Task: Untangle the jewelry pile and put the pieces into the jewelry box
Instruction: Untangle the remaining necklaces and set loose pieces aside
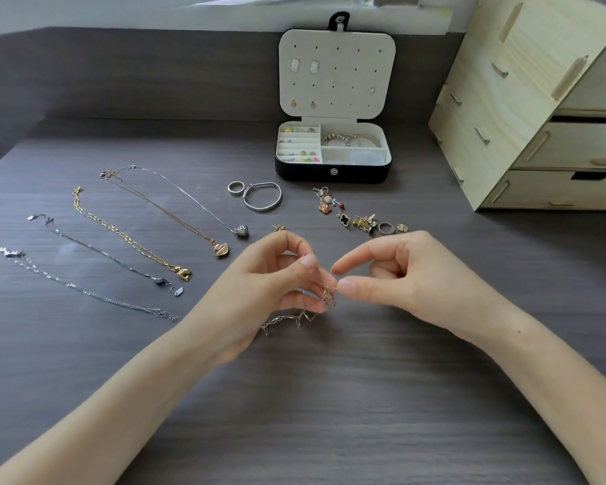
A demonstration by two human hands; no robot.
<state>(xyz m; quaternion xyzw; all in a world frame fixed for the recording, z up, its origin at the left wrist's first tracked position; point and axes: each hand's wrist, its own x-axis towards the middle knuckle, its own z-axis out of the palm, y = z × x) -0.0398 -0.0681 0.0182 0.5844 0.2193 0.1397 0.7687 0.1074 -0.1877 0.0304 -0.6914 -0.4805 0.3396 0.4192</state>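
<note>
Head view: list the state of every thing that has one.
jewelry box: open, lid upright.
tangled chain: knotted, in hand.
left hand: grips tangled chain.
right hand: thumb touches tangled chain, pinch unclear.
laid-out necklaces: untangled, straight.
earring pile: loose, unsorted.

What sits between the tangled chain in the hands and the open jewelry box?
Only loose pieces lying flat on the table: a gold stud just beyond the left hand, then a bangle and ring. The jewelry box is open, lid upright. Lifted, the chain should have a free path.
</note>
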